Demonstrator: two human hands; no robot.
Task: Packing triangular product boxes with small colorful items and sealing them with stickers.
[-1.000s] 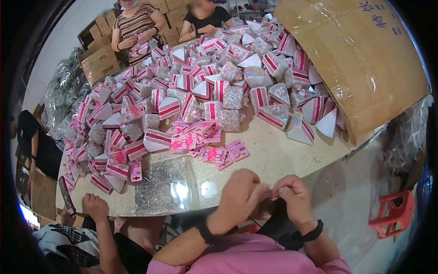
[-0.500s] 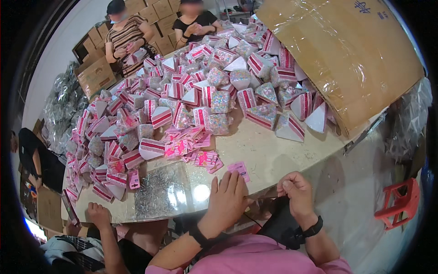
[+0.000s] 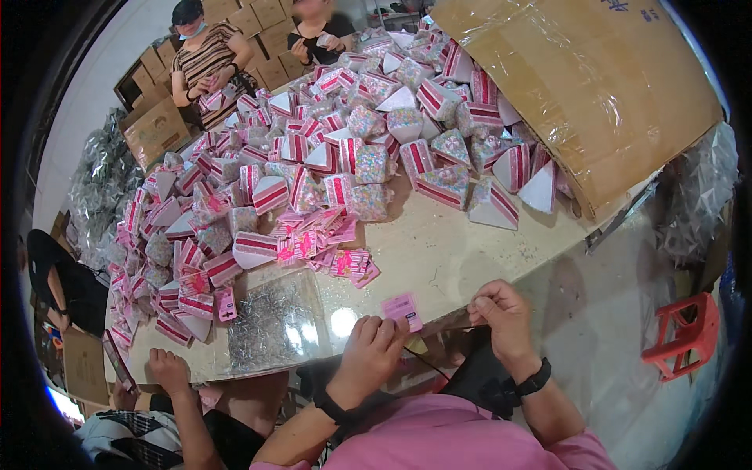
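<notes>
A pink card (image 3: 402,311) lies flat at the near edge of the table. Curled fingers of my left hand (image 3: 370,354) reach onto its near side, and the thumb is mostly hidden. To the right, just past the table edge, my right hand (image 3: 503,319) is raised, its thumb and forefinger pinched together. Whatever sits in that pinch is too small to make out. A loose pile of pink cards (image 3: 313,239) lies farther in. Behind it rises a large heap of wrapped toy cake slices (image 3: 368,164), pink and white with sprinkled tops.
A clear flat tray (image 3: 274,325) of small metallic pieces sits left of my left hand. Beside it rests another person's hand (image 3: 169,368). A big cardboard box (image 3: 603,94) stands at the right; a red stool (image 3: 683,337) is on the floor. Two people work across the table.
My left hand has drawn back toward the table edge, its fingers curling from flat. The pink card has slid toward me with it. My right hand keeps its pinch.
</notes>
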